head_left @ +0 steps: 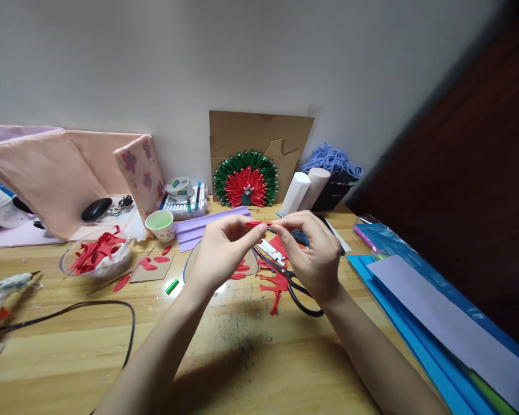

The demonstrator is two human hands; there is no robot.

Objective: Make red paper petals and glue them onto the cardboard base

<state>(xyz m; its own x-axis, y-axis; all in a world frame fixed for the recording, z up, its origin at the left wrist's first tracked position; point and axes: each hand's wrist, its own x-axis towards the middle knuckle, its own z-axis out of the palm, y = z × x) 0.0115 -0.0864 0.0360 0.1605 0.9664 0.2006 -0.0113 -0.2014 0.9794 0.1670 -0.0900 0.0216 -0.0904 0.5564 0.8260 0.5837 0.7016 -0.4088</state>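
Between the fingertips of both hands, raised over the table, is a small red strip (259, 223), perhaps paper or cloth. My left hand (225, 245) pinches its left end. My right hand (313, 251) pinches the other end. Below them lie black-handled scissors (300, 288), partly hidden by my right hand, beside red scraps (277, 285). A round cardboard piece (192, 265) with a blue edge and red petal shapes (241, 268) on it is partly covered by my left hand. More red petals (149, 264) rest on a small cardboard square (160, 271).
A glue gun (4, 294) with a black cord (90, 302) lies at left. Behind are a clear bowl (123, 262) of red scraps, a paper cup (161, 225), markers (185, 207) and a green-and-red peacock craft (246, 184) against cardboard (263, 129). Blue sheets (398, 323) line the right side.
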